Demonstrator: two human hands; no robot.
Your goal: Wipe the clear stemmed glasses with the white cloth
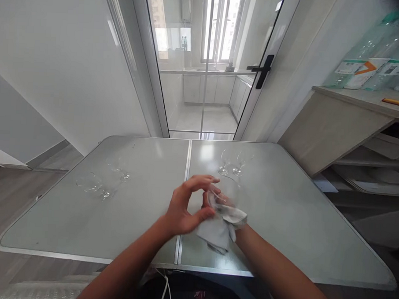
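Over the table's middle, a clear stemmed glass (pixel 231 189) is between my two hands, its outline faint. My left hand (pixel 187 206) curves in a C shape at the glass's left side, fingertips at its edge and thumb by the cloth. A white-grey cloth (pixel 217 232) hangs bunched from my right hand (pixel 226 200), which grips it against the glass; the cloth hides much of that hand. Just beyond, two clear stemmed glasses stand upright, a left one (pixel 223 168) and a right one (pixel 238 169).
Two more stemmed glasses, a near one (pixel 97 187) and a far one (pixel 119 169), lie on their sides at the left of the pale table (pixel 143 226). At right, a shelf unit (pixel 349 116) carries large plastic bottles (pixel 371 64). A glass door (pixel 205 92) faces me.
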